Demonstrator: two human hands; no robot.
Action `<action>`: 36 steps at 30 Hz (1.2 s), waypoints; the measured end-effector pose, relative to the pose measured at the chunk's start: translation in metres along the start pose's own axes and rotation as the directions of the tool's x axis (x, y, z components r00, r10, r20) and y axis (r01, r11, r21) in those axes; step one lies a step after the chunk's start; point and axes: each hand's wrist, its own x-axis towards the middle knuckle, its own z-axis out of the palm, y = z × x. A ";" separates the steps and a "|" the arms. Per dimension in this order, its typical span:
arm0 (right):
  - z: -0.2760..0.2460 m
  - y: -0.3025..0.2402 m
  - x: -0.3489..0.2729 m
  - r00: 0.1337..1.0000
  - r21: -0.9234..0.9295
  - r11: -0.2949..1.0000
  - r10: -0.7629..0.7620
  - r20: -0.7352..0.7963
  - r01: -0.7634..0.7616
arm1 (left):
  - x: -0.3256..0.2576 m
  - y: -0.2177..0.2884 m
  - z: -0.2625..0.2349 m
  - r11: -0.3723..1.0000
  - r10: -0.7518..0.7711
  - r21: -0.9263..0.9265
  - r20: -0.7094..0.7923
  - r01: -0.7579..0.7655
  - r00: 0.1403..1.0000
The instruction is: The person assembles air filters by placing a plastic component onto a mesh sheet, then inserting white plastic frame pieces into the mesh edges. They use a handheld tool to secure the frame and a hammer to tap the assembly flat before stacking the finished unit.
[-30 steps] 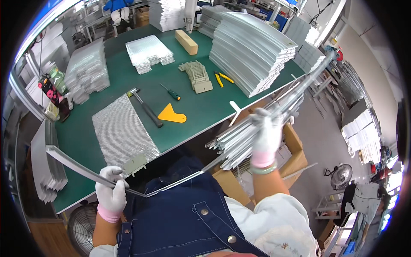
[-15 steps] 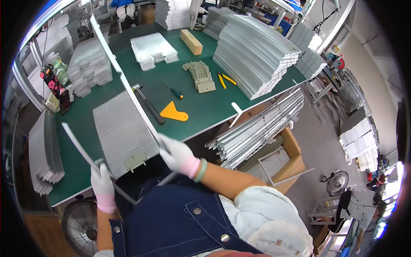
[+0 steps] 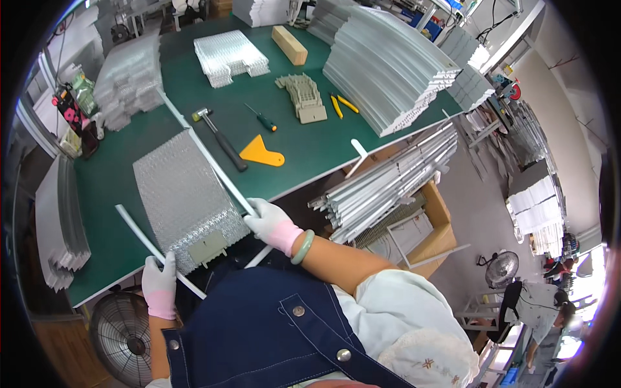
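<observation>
My white-gloved left hand [image 3: 159,283] is closed round a short whitish metal strip [image 3: 137,229], which slants past the near left corner of a silver mesh panel [image 3: 178,178]. Fingers of my right hand [image 3: 270,225], also gloved, grip a longer pale metal strip [image 3: 221,173]. This strip runs along the panel's right edge and on past its far corner. A beige plastic piece [image 3: 207,248] sits at the panel's near end. To the right of the long strip lie a hammer [image 3: 223,143] and a yellow triangular scraper [image 3: 261,154].
The green table [image 3: 194,77] also carries a screwdriver [image 3: 264,121], yellow-handled pliers [image 3: 337,107], a beige moulded part [image 3: 303,100], a wooden block [image 3: 289,45] and stacked silver panels [image 3: 388,71]. Metal strips [image 3: 388,184] are bundled beyond the right edge. A fan [image 3: 132,343] stands lower left.
The long strip's far end has come down from high over the table to beside the panel. The short strip has shifted slightly right and down. Both hands keep their grip.
</observation>
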 end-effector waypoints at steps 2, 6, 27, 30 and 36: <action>0.017 0.007 0.001 0.978 -0.078 0.980 -0.189 -0.090 0.182 | -0.002 -0.003 0.009 0.979 0.040 -0.201 0.101 -0.019 0.994; 0.017 -0.003 -0.003 0.993 0.366 0.923 0.112 0.047 -0.122 | 0.000 -0.020 0.020 0.874 -0.089 -0.472 0.082 0.118 0.993; 0.033 0.012 -0.029 0.937 0.581 0.736 0.294 0.189 -0.348 | -0.038 -0.030 0.010 0.790 -0.101 -0.560 0.282 0.249 0.954; 0.039 0.010 -0.023 0.939 0.592 0.728 0.269 0.216 -0.345 | -0.041 -0.033 0.006 0.677 -0.066 -0.675 0.342 0.294 0.937; 0.052 0.012 -0.007 0.938 0.605 0.721 0.206 0.279 -0.338 | -0.038 -0.044 0.002 0.401 -0.100 -0.860 0.302 0.316 0.948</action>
